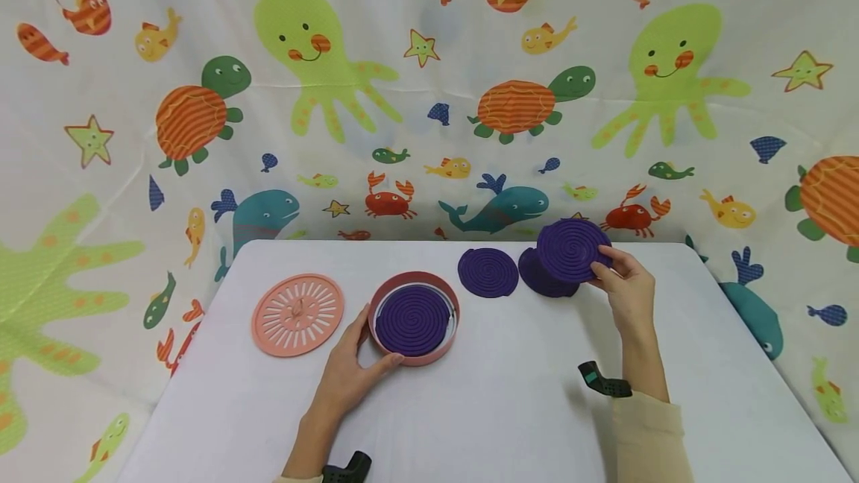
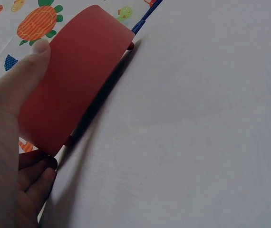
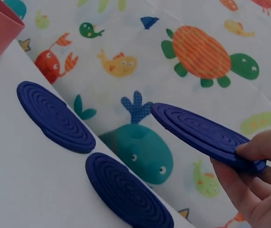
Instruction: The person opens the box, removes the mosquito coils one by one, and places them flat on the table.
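My left hand grips a round pink mosquito coil holder by its side. In the left wrist view, the thumb presses on the holder's wall, with other fingers at its lower edge. Inside the holder lies a purple spiral mosquito coil. Above the table's back part, my right hand pinches another purple coil between thumb and fingers at its edge. Two more coils lie flat below and left of it: one coil in full sight, the other coil partly covered by the held one.
A pink slotted lid lies left of the holder, close to my left hand. The white table ends at the back against a hanging cloth printed with sea animals. Each wrist carries a black band-mounted device.
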`<state>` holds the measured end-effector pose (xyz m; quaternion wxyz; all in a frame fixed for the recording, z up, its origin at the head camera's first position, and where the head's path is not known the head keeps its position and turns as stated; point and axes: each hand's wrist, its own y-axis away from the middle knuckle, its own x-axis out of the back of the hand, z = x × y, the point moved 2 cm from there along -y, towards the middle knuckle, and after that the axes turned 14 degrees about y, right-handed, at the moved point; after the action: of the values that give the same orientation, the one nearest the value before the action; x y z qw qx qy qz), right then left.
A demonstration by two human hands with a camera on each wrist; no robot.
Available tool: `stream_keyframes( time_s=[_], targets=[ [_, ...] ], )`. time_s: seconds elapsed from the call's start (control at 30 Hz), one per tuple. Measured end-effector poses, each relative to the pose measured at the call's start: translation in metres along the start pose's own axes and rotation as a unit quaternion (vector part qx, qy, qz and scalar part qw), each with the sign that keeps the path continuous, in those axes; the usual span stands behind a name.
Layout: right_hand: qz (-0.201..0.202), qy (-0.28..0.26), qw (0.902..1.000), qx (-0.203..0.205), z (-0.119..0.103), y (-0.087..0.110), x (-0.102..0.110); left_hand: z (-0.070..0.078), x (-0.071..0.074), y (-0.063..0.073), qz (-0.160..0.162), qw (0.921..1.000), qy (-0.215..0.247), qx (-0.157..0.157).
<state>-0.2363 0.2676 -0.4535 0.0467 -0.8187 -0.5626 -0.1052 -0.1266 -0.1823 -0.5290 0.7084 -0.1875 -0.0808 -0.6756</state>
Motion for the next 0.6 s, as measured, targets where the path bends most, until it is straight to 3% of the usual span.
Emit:
stream_keyframes(
  time_s=[0.6],
  targets=[
    [0.056,-0.063,0.9926,-0.087,0.019,-0.012,0.025,-0.001,0.000,0.000,-0.003,1.0000,-0.008,0.004]
  ],
)
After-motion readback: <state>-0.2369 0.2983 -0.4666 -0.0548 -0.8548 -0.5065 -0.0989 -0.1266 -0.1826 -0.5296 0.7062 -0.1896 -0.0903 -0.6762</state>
